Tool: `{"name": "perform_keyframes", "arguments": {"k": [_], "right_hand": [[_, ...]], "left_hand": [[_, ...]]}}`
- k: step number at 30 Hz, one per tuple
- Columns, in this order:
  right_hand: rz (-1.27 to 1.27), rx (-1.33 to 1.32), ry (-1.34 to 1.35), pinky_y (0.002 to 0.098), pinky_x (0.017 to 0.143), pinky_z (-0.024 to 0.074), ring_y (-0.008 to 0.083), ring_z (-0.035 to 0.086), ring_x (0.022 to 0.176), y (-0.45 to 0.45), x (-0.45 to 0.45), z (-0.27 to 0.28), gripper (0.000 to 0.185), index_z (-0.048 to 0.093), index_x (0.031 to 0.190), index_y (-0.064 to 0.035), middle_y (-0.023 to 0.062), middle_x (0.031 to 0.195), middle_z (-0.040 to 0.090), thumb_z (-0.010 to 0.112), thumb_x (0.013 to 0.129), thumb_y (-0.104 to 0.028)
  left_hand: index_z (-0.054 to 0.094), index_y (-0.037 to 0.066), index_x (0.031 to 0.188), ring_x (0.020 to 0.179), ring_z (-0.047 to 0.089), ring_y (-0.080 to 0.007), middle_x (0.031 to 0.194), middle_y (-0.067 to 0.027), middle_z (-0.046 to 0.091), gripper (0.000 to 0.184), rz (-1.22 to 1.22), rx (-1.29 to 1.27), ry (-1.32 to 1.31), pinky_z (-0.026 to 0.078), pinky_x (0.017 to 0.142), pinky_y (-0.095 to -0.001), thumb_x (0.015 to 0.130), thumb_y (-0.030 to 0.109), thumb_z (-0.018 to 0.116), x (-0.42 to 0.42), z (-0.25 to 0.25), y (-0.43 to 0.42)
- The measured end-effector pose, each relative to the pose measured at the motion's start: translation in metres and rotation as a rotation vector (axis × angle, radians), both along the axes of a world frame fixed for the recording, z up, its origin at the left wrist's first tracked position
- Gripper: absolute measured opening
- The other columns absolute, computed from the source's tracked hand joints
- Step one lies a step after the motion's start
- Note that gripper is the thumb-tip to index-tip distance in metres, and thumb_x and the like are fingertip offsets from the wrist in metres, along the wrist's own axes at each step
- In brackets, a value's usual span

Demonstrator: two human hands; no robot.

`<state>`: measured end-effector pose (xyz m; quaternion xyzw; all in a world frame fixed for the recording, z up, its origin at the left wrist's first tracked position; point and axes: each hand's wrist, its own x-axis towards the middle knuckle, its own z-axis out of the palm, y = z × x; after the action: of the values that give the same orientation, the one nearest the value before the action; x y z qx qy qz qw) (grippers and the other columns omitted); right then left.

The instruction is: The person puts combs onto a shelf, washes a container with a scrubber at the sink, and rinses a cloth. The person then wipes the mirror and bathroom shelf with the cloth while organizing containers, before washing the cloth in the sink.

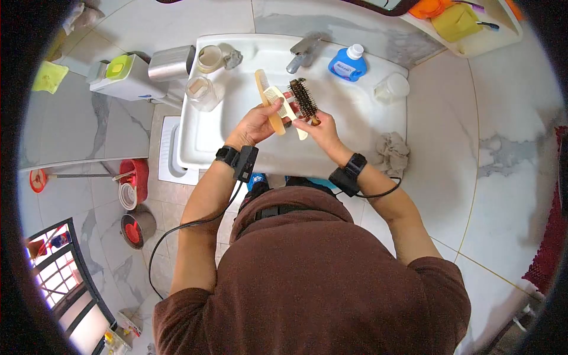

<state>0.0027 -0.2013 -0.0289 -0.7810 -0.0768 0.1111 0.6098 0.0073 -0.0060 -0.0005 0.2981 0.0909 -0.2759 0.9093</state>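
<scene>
A tan comb (264, 90), a white comb (288, 112) and a round brush (303, 97) are held over the sink (361, 121), inside its rim. Bare basin opens rightward; the tap (303, 54) and blue bottle (348, 64) stand beyond. The left hand (255, 123) is closed around both combs; the right hand (326, 131) grips the brush's handle.

No text readable; blue bottle (348, 63) bears label (342, 70), pale lettering too small to decipher.
</scene>
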Motion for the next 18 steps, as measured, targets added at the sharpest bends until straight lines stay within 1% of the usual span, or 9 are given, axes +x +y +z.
{"name": "perform_keyframes", "arguments": {"k": [5,8,9,11,13,14,16,17,18], "right_hand": [[0.099,0.239,0.383,0.0208,0.055,0.0428,0.0075,0.055,0.06,-0.012,-0.009,0.029,0.018,0.065,0.083,-0.0001,0.0008,0.071,0.062,0.068,0.079,-0.017],[0.126,0.203,0.271,0.0202,0.054,0.0414,0.0065,0.053,0.059,-0.038,0.011,0.021,0.015,0.065,0.085,-0.0014,0.0002,0.071,0.061,0.065,0.081,-0.016],[0.114,0.219,0.297,0.0198,0.053,0.04,0.0059,0.052,0.06,-0.047,0.013,0.034,0.014,0.065,0.084,-0.002,-0.0005,0.07,0.06,0.064,0.082,-0.016],[0.108,0.213,0.34,0.0193,0.05,0.0362,0.0049,0.049,0.059,-0.071,0.021,0.042,0.014,0.065,0.081,-0.0047,-0.0021,0.067,0.058,0.062,0.082,-0.018],[0.137,0.193,0.452,0.0195,0.051,0.036,0.0054,0.05,0.06,-0.088,0.027,0.035,0.016,0.065,0.078,-0.0061,-0.0023,0.067,0.057,0.062,0.082,-0.021],[0.151,0.184,0.511,0.0196,0.051,0.0359,0.0056,0.05,0.06,-0.096,0.029,0.029,0.017,0.065,0.077,-0.0068,-0.0025,0.067,0.057,0.063,0.082,-0.022],[0.159,-0.554,0.18,0.0218,0.053,0.0386,0.0076,0.053,0.061,-0.11,0.032,-0.012,0.022,0.064,0.074,-0.0058,-0.0004,0.067,0.059,0.065,0.08,-0.027],[0.12,-0.872,-0.04,0.0226,0.053,0.0393,0.008,0.053,0.061,-0.111,0.032,-0.022,0.023,0.064,0.073,-0.0051,0.0001,0.068,0.06,0.066,0.079,-0.027],[0.077,-1.184,-0.272,0.0233,0.053,0.0399,0.0083,0.053,0.061,-0.111,0.034,-0.026,0.024,0.064,0.073,-0.0044,0.0007,0.068,0.061,0.067,0.078,-0.027]], "left_hand": [[0.043,0.0,0.125,0.108,0.053,-0.0255,0.119,-0.0139,0.051,0.04,-0.104,-0.02,-0.043,0.049,0.088,-0.038,0.093,0.023,0.047,-0.004,-0.009,-0.001],[0.043,0.0,0.124,0.092,0.061,-0.0239,0.113,-0.0148,0.055,0.039,-0.119,0.333,0.003,0.053,0.08,-0.036,0.093,0.025,0.046,-0.003,0.002,0.016],[0.045,-0.001,0.122,0.076,0.063,-0.0201,0.103,-0.0134,0.06,0.038,-0.157,0.533,-0.068,0.054,0.067,-0.0299,0.094,0.025,0.045,0.001,-0.008,0.024],[0.048,-0.002,0.118,0.071,0.063,-0.0193,0.098,-0.0111,0.061,0.035,-0.194,0.569,-0.108,0.051,0.057,-0.0279,0.095,0.025,0.043,0.005,-0.021,0.044],[0.056,-0.002,0.107,0.066,0.062,-0.02,0.088,-0.0117,0.063,0.03,-0.238,-0.068,-0.04,0.048,0.05,-0.0284,0.091,0.022,0.047,0.012,-0.05,0.061],[0.057,-0.002,0.106,0.065,0.061,-0.0212,0.086,-0.0118,0.063,0.029,-0.408,0.383,-0.337,0.048,0.052,-0.0305,0.089,0.021,0.049,0.014,-0.079,0.067],[0.059,-0.003,0.103,0.061,0.06,-0.0235,0.081,-0.0122,0.062,0.028,-0.707,1.302,-0.934,0.048,0.057,-0.0347,0.085,0.018,0.052,0.015,-0.129,0.072],[0.063,-0.001,0.096,0.065,0.061,-0.0266,0.08,-0.0175,0.062,0.023,-0.748,1.904,-0.752,0.049,0.062,-0.0396,0.079,0.012,0.053,0.008,-0.133,0.061],[0.063,-0.001,0.095,0.064,0.061,-0.0247,0.08,-0.0165,0.062,0.023,-0.681,1.935,-0.88,0.049,0.06,-0.0376,0.079,0.012,0.053,0.011,-0.147,0.065]]}}
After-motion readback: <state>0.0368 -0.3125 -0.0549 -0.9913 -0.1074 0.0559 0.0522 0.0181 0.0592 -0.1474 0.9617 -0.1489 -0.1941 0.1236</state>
